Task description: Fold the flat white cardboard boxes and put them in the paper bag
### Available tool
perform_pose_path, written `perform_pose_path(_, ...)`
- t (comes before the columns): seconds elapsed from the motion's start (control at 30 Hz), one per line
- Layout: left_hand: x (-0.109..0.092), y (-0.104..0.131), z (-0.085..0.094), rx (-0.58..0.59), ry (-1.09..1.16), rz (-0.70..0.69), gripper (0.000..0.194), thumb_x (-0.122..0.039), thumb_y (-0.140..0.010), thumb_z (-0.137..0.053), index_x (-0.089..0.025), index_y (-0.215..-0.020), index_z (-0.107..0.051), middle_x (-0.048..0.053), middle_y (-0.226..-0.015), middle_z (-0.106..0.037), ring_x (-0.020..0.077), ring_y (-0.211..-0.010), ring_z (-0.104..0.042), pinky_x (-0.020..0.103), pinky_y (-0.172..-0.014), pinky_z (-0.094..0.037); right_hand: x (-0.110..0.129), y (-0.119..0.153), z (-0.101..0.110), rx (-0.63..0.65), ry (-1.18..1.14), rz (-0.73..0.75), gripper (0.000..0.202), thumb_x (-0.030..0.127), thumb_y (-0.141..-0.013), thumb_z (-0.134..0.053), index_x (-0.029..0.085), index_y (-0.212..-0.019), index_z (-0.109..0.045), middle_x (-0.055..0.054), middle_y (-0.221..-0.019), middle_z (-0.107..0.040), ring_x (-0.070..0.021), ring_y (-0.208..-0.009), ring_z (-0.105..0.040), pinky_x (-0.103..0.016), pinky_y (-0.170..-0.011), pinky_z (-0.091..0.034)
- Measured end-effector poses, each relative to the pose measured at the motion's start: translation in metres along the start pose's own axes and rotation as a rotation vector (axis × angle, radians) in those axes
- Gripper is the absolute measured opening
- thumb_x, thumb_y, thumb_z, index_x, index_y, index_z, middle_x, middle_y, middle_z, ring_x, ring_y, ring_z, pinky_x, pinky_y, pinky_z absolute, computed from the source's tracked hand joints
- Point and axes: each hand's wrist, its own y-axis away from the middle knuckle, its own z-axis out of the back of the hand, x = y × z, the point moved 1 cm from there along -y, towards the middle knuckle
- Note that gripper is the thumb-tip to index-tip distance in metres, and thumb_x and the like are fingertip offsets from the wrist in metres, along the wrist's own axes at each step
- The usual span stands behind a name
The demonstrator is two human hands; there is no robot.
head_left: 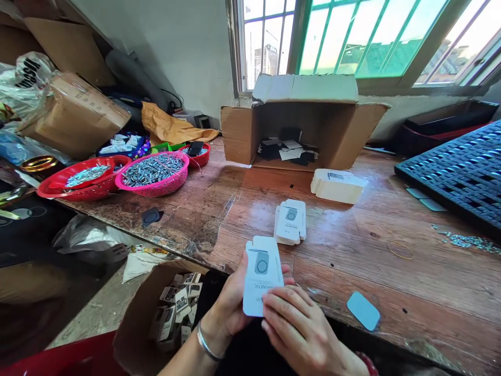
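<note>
This side of the stack [290, 222], the left grip [234, 295] clasps the card [261, 274]; press lightly with the right grip [301, 321], its pinch unclear.

Carton [260, 274] is smooth paperboard; tabletop [332, 237], glossy wood-grain; open box [237, 134], matt cardboard.

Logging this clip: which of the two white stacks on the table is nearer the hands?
The front stack, just beyond the held white carton; the back stack sits farther off, near the cardboard box.

Black tray [462, 172] cut off, packaging [256, 287] partly covered
</note>
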Motion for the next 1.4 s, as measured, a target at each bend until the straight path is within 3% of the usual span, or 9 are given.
perform_pose_path(0.17, 0.015, 0.014, 0.002, -0.053, -0.202, -0.023, 0.078, -0.077, -0.077, -0.056, -0.009, -0.11, -0.071, 0.013, -0.094, -0.077, 0.0232, -0.079, -0.071, 0.033, -0.076, -0.054, -0.015, -0.005, -0.004, -0.084, -0.113, -0.356, 0.028, 0.017, -0.092, -0.059, 0.014, -0.12, -0.059, -0.014, -0.116, -0.067, -0.0272, -0.109, -0.06, -0.043, -0.093, -0.051)
perform_pose_path(0.37, 0.024, 0.029, -0.004, -0.109, -0.389, 0.032, 0.083, -0.083, -0.068, -0.058, -0.01, -0.105, -0.069, 0.01, -0.08, -0.075, 0.019, -0.067, -0.069, 0.028, -0.065, -0.051, -0.034, -0.016, -0.006, 0.16, -0.395, -0.783, 0.027, 0.005, -0.072, -0.067, 0.02, -0.091, -0.056, -0.001, -0.087, -0.058, -0.0178, -0.078, -0.055, -0.031, -0.07, -0.049)
perform_pose_path(0.53, 0.032, 0.035, 0.002, -0.092, -0.397, 0.084, 0.072, -0.075, -0.066, -0.069, -0.013, -0.104, -0.07, 0.01, -0.095, -0.073, 0.017, -0.074, -0.067, 0.025, -0.065, -0.048, -0.029, -0.019, 0.005, 0.437, -0.547, -0.818, 0.017, 0.015, -0.086, -0.061, 0.018, -0.071, -0.056, 0.0, -0.083, -0.051, -0.0151, -0.074, -0.051, -0.028, -0.065, -0.042)
perform_pose_path(0.67, 0.038, 0.04, 0.01, -0.021, -0.335, 0.117, 0.062, -0.059, -0.057, -0.086, -0.012, -0.095, -0.072, 0.007, -0.093, -0.068, 0.0124, -0.073, -0.061, 0.021, -0.062, -0.043, -0.021, -0.02, 0.01, 0.495, -0.55, -0.759, 0.023, 0.015, -0.09, -0.058, 0.018, -0.068, -0.054, 0.0, -0.084, -0.051, -0.016, -0.08, -0.05, -0.029, -0.073, -0.042)
perform_pose_path(0.83, 0.045, 0.041, 0.022, -0.004, -0.299, 0.032, 0.065, -0.047, -0.047, -0.095, -0.012, -0.097, -0.072, 0.0, -0.074, -0.061, 0.0069, -0.061, -0.05, 0.019, -0.056, -0.031, -0.012, -0.013, 0.005, 0.43, -0.561, -0.699, 0.03, 0.01, -0.08, -0.064, 0.02, -0.062, -0.042, 0.0, -0.084, -0.053, -0.0161, -0.079, -0.052, -0.028, -0.07, -0.044)
perform_pose_path(0.97, 0.047, 0.042, 0.031, -0.232, -0.351, -0.139, 0.051, -0.047, -0.05, -0.094, -0.011, -0.082, -0.076, 0.001, -0.068, -0.065, 0.0084, -0.059, -0.05, 0.021, -0.059, -0.034, -0.006, 0.003, -0.007, 0.094, -0.485, -0.787, 0.011, 0.014, -0.074, -0.065, 0.022, -0.08, -0.059, -0.004, -0.096, -0.059, -0.0217, -0.088, -0.058, -0.035, -0.077, -0.049)
perform_pose_path(1.03, 0.049, 0.044, 0.033, -0.308, -0.363, -0.186, 0.049, -0.05, -0.051, -0.092, -0.011, -0.077, -0.077, 0.003, -0.068, -0.068, 0.0107, -0.059, -0.053, 0.022, -0.06, -0.036, -0.003, 0.013, -0.015, -0.037, -0.531, -0.905, 0.03, 0.022, -0.075, -0.068, 0.022, -0.104, -0.061, -0.005, -0.097, -0.062, -0.023, -0.085, -0.061, -0.036, -0.074, -0.052)
perform_pose_path(1.17, 0.053, 0.046, 0.033, -0.305, -0.423, -0.271, 0.052, -0.056, -0.057, -0.087, -0.01, -0.081, -0.078, 0.005, -0.069, -0.071, 0.0149, -0.063, -0.057, 0.024, -0.063, -0.04, 0.006, 0.026, -0.031, 0.107, -0.798, -0.943, 0.026, 0.042, -0.089, -0.058, 0.019, -0.092, -0.069, -0.004, -0.083, -0.069, -0.0226, -0.078, -0.064, -0.032, -0.07, -0.052)
perform_pose_path(1.4, 0.051, 0.047, 0.045, -0.32, -0.554, -0.401, 0.049, -0.055, -0.055, -0.089, -0.014, -0.075, -0.07, 0.002, -0.069, -0.071, 0.0176, -0.068, -0.061, 0.026, -0.067, -0.045, 0.009, 0.034, -0.036, 0.019, -0.471, -0.9, 0.046, 0.052, -0.093, -0.053, 0.017, -0.068, -0.068, -0.003, -0.062, -0.061, -0.0173, -0.058, -0.053, -0.027, -0.055, -0.043)
